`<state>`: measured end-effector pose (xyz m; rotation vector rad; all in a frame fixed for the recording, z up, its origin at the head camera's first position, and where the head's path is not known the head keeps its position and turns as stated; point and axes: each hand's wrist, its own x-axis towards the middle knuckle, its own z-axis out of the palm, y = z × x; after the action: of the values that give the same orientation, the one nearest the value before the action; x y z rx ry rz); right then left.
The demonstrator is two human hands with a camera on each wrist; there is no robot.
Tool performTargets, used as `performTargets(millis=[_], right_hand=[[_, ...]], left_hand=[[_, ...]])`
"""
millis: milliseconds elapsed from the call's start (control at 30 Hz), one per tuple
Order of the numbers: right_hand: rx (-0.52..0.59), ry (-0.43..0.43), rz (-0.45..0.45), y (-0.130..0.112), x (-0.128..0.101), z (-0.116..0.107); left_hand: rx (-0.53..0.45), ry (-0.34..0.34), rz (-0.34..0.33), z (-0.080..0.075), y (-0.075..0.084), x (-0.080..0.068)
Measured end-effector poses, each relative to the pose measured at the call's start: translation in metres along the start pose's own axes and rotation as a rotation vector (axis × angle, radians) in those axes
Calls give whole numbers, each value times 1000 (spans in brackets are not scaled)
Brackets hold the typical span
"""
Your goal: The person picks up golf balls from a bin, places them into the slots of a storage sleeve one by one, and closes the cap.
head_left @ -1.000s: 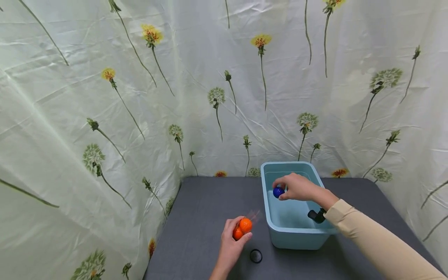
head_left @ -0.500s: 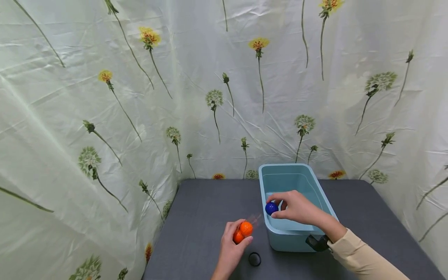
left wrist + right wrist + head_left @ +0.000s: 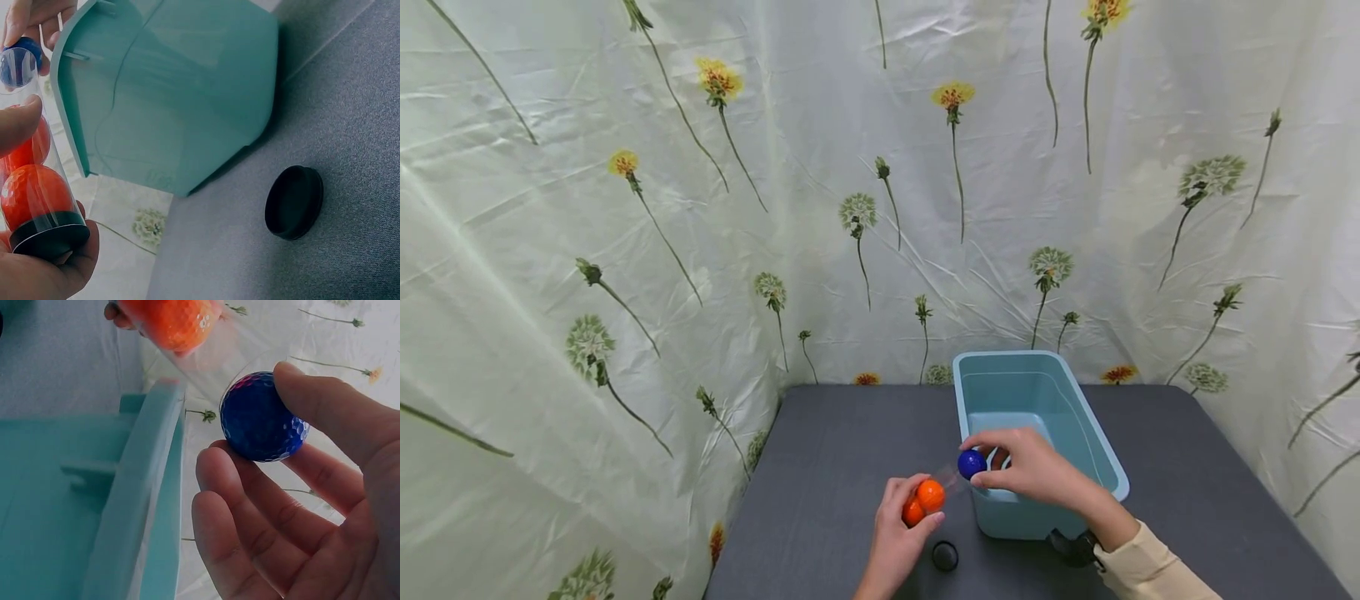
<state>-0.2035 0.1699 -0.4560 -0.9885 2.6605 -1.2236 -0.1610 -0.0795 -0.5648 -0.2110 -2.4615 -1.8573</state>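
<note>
A blue ball (image 3: pixel 262 417) is pinched by the right hand (image 3: pixel 300 506) at the mouth of the clear tube (image 3: pixel 31 156) gripped by the left hand (image 3: pixel 898 533); only the left wrist view shows the tube's black base.

Bin (image 3: pixel 1097 454) crowds right behind the hands; black cap (image 3: pixel 945 555) sits just below them; open surface (image 3: pixel 835 450) spreads to their left.

Two orange golf balls (image 3: pixel 929 495) (image 3: pixel 913 512) sit stacked inside one clear tube (image 3: pixel 31 156). One blue golf ball (image 3: pixel 972 463) is at the tube's 2 o'clock. One teal bin (image 3: pixel 1075 433) stands on one grey table (image 3: pixel 842 450), and one black cap (image 3: pixel 945 555) lies at the bin's 7 o'clock. Two hands are in view, left (image 3: pixel 895 533) and right (image 3: pixel 1033 467).
</note>
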Motion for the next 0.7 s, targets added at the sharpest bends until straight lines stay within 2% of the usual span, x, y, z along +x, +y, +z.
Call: performTargets(millis=[433, 700], right_hand=[[4, 9, 1, -14, 3, 12], [17, 12, -1, -19, -3, 11]], left_hand=[[-11, 18, 24, -3, -2, -2], [-66, 79, 66, -9, -9, -5]])
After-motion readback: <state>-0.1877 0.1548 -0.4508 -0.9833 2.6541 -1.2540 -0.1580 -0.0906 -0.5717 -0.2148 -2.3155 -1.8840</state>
